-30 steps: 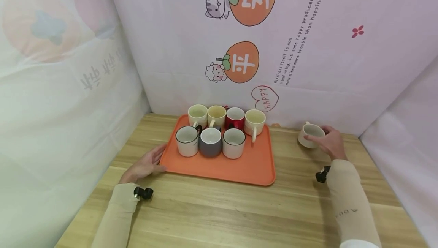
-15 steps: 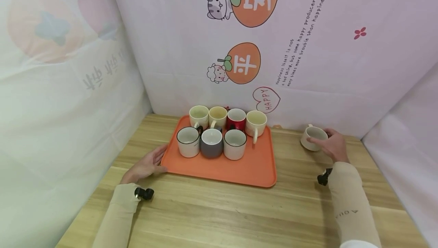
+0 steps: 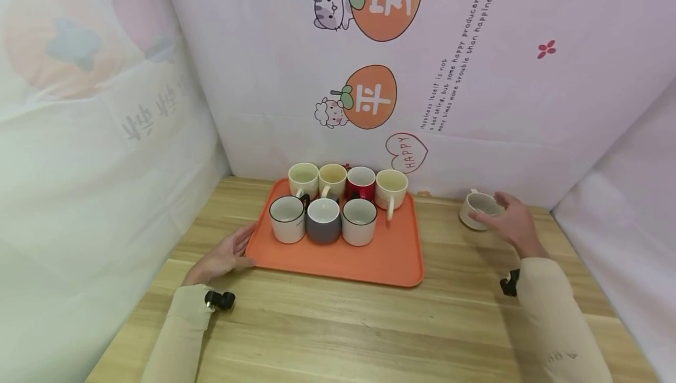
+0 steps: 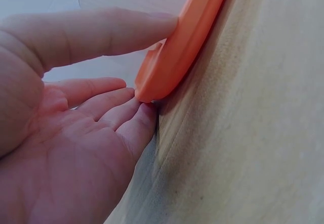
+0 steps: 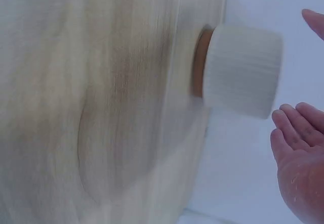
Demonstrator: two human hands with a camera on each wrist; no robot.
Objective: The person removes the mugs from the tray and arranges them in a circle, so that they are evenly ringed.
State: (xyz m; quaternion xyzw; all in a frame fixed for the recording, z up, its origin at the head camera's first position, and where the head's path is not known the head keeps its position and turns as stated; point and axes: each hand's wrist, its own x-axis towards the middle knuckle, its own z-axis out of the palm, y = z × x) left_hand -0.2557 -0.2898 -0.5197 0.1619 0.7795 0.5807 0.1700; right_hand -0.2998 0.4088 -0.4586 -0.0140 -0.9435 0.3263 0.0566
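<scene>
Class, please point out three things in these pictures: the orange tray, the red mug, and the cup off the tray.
Orange tray (image 3: 391, 251), head view: a bare part of its floor.
Red mug (image 3: 361, 190), head view: its outer wall, below the rim.
Cup (image 5: 243, 71), right wrist view: its ribbed side.

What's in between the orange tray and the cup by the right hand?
Just bare wooden table lies between the orange tray and the cup by the right hand. The head view shows it.

The head view is bright, with soft shadows on the table (image 3: 338, 336); 2 wrist views are dimmer, bluish.
</scene>
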